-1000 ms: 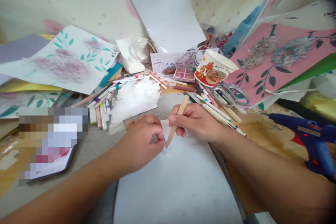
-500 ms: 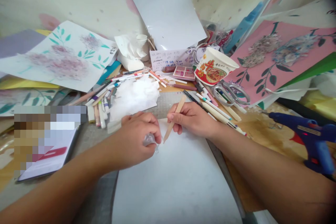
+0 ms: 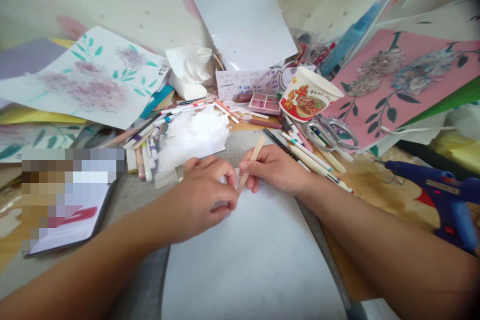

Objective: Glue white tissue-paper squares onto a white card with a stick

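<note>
My right hand (image 3: 270,169) grips a flat wooden craft stick (image 3: 253,160), slanted with its lower end down to the left. At that lower end, the thumb and fingertips of my left hand (image 3: 210,187) are pinched together; whatever they hold is hidden. Both hands are over the upper part of a large white sheet of paper (image 3: 247,270). Just beyond my left hand lies a pile of small white paper pieces (image 3: 198,132).
A phone (image 3: 71,210) lies at left. Markers (image 3: 311,157), scissors (image 3: 330,132) and a noodle cup (image 3: 309,97) stand behind my right hand. A blue glue gun (image 3: 438,185) rests at far right. Flower pictures (image 3: 101,77) lean on both sides.
My left hand has moved slightly right and its fingertips have come to the stick's lower end. A clear, crumpled bit seen under its fingers earlier is now hidden. My right hand stays almost still.
</note>
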`<state>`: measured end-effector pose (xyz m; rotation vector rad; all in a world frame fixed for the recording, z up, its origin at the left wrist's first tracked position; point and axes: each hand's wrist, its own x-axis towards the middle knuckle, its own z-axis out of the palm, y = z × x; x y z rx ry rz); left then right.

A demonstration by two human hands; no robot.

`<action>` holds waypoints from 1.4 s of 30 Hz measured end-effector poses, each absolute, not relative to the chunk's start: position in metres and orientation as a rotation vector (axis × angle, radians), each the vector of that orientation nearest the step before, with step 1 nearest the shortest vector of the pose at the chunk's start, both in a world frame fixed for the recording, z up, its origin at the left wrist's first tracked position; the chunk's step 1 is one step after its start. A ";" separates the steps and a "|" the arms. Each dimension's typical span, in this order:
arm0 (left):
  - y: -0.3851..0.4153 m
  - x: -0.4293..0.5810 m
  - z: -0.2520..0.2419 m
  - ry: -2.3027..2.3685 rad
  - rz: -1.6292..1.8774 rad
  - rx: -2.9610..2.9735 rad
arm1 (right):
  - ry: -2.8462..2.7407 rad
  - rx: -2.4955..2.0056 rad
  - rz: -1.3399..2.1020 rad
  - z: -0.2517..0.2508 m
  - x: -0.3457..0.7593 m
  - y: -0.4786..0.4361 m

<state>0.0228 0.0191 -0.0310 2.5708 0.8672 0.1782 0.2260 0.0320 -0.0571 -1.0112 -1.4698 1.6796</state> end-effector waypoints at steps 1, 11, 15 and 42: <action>0.020 0.024 -0.032 0.870 0.182 2.576 | -1.472 -1.012 1.683 -0.057 0.226 0.032; 0.020 0.026 -0.034 0.942 0.171 2.521 | -1.515 -1.077 1.685 -0.056 0.225 0.034; 0.021 0.026 -0.034 0.956 0.178 2.524 | -1.481 -1.106 1.702 -0.055 0.224 0.034; 0.013 0.020 -0.017 0.721 0.143 2.840 | -1.357 -0.943 1.668 -0.054 0.231 0.032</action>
